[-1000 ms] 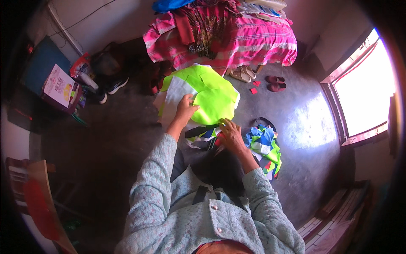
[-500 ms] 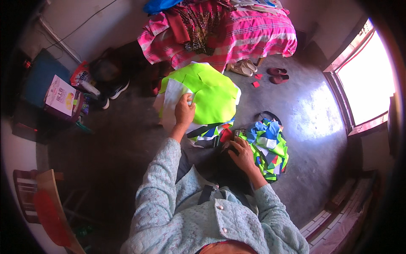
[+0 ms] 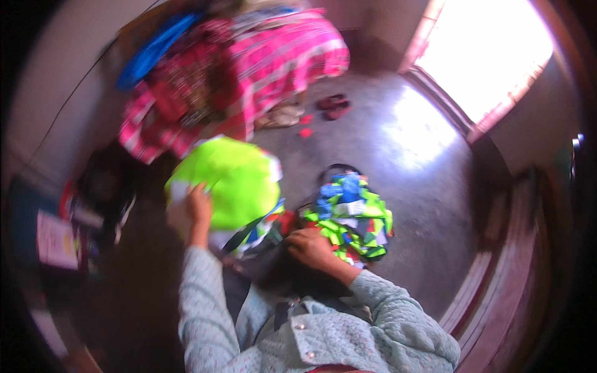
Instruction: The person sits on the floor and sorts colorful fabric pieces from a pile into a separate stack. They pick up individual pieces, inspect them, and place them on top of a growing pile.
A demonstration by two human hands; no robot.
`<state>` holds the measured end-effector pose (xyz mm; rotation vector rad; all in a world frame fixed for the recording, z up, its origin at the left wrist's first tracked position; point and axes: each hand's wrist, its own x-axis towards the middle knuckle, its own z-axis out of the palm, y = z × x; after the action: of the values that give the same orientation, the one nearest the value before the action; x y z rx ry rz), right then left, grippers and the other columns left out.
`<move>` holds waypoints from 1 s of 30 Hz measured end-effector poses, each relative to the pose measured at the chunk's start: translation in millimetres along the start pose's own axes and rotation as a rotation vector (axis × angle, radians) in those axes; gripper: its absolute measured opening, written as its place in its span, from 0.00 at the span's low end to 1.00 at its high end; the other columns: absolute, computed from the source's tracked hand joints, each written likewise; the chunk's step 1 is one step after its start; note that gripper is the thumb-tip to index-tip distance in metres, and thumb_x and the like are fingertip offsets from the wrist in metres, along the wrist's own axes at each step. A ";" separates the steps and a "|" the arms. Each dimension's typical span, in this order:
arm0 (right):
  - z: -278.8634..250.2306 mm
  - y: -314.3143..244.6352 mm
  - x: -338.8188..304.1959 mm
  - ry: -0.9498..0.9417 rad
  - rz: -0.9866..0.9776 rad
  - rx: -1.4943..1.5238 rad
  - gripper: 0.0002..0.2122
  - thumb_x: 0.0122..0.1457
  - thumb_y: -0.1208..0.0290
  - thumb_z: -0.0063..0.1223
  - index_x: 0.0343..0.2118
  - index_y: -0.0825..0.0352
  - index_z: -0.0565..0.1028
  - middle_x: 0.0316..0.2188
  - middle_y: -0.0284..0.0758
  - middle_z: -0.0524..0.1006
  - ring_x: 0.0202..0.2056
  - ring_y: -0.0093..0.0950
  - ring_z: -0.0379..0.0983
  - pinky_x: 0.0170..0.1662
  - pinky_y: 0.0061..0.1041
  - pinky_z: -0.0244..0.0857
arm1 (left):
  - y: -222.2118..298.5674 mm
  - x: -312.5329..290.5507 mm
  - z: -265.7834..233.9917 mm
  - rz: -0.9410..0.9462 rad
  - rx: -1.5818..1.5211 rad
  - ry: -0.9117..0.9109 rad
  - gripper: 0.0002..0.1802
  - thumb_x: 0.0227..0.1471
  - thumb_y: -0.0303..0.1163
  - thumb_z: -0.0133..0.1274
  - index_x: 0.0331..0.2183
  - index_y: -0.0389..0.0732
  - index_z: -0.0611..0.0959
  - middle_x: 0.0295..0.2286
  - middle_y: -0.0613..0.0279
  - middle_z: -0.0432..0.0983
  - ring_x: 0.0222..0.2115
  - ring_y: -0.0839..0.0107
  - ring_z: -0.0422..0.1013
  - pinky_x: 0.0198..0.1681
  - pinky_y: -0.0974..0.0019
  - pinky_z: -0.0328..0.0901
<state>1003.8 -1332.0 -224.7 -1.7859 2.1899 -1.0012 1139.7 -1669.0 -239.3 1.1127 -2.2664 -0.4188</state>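
A round stack of neon yellow-green cloth pieces [image 3: 233, 177] lies in front of me, white cloth at its left edge. My left hand [image 3: 200, 208] is at that edge, its fingers bent closed on a cloth piece; the picture is blurred there. Under the stack's near side show blue, white, dark and red scraps [image 3: 256, 237]. To the right sits a heap of mixed cloth scraps [image 3: 357, 214], green, blue and white. My right hand [image 3: 311, 247] is low beside the heap's near left side, fingers curled together; whatever they hold is hidden.
A bed with a pink checked cover [image 3: 280, 53] stands at the back, clothes piled on it. Dark red shoes [image 3: 334, 105] and small red scraps [image 3: 305, 132] lie on the floor. A wooden bench [image 3: 497, 273] is at right, a box [image 3: 57, 239] at left. Bright light enters through an opening.
My view has turned to the right, so the room shifts left in the picture. Both hands stay at about the same places by the stack and the heap.
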 end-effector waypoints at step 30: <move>-4.9 15.0 -9.1 0.008 0.091 0.068 0.13 0.51 0.62 0.56 0.38 0.60 0.77 0.34 0.33 0.75 0.40 0.31 0.70 0.43 0.31 0.57 | 67.8 -4.0 40.6 0.210 0.540 0.060 0.34 0.54 0.55 0.44 0.57 0.47 0.65 0.58 0.49 0.56 0.59 0.49 0.52 0.59 0.40 0.45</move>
<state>991.7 -1320.7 -232.2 -1.6407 2.1923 -1.0511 1074.8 -1623.8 -238.4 1.0937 -2.4772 0.3280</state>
